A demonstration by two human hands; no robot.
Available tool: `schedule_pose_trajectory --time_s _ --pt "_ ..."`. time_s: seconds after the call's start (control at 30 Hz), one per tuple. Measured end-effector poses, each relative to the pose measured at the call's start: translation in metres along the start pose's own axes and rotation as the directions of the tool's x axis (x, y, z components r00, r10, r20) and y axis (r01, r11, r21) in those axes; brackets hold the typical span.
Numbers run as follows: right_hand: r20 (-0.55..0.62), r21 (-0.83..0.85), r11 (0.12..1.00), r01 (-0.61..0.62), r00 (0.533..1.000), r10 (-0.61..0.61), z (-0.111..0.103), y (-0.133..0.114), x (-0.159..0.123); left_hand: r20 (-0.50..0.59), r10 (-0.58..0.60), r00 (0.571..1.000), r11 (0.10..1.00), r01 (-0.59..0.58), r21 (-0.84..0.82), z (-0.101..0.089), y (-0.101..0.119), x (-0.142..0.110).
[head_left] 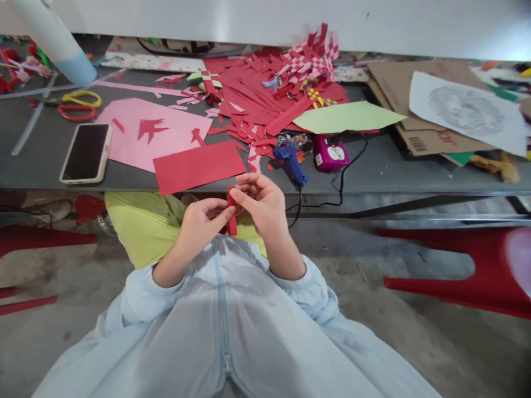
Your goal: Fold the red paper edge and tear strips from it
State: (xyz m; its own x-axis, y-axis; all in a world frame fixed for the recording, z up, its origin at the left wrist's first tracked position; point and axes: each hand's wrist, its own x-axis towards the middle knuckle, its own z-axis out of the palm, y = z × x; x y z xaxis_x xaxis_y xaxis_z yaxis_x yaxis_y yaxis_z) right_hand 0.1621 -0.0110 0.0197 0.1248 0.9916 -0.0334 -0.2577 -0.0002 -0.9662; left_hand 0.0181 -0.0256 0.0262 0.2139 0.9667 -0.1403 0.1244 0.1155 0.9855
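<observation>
A narrow folded strip of red paper point(232, 225) is pinched between both hands over my lap, just in front of the table edge. My left hand point(204, 222) grips its lower part between thumb and fingers. At its upper end, the thumb and fingers of my right hand point(262, 205) press on the strip. Just beyond my hands, a red paper rectangle point(199, 166) overhangs the table edge slightly. Under it lies a pink sheet point(145, 146) with red cut-out pieces on it.
A blue glue gun point(291, 164) with a black cord lies beside a purple box point(331, 153). Red paper scraps point(249, 99) pile up behind. A phone point(86, 153) and scissors point(78, 106) are at left. Cardboard point(431, 138) lies at right, near a red stool point(477, 271).
</observation>
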Motion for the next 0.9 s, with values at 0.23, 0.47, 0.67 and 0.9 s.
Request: schedule_pose_trajectory --time_s 0.23,0.47,0.67,0.9 --pt "0.021 0.011 1.000 -0.009 1.000 0.009 -0.0005 0.0005 -0.0001 -0.004 0.006 1.000 1.000 -0.006 -0.011 -0.0012 -0.0001 -0.0012" --pt "0.037 0.000 0.999 -0.037 0.999 0.037 0.0001 0.0005 -0.0011 -0.015 -0.020 1.000 1.000 0.019 -0.022 -0.0040 -0.0021 -0.0024" --pt "0.044 -0.038 0.999 -0.005 0.999 0.007 -0.0007 0.0032 -0.0011 -0.027 -0.041 0.999 0.999 0.040 -0.018 -0.0039 -0.0022 -0.0024" --pt "0.024 -0.023 1.000 0.003 1.000 -0.002 -0.0009 0.0016 -0.0023 -0.016 -0.018 1.000 1.000 0.018 0.003 -0.0044 -0.0014 -0.0028"
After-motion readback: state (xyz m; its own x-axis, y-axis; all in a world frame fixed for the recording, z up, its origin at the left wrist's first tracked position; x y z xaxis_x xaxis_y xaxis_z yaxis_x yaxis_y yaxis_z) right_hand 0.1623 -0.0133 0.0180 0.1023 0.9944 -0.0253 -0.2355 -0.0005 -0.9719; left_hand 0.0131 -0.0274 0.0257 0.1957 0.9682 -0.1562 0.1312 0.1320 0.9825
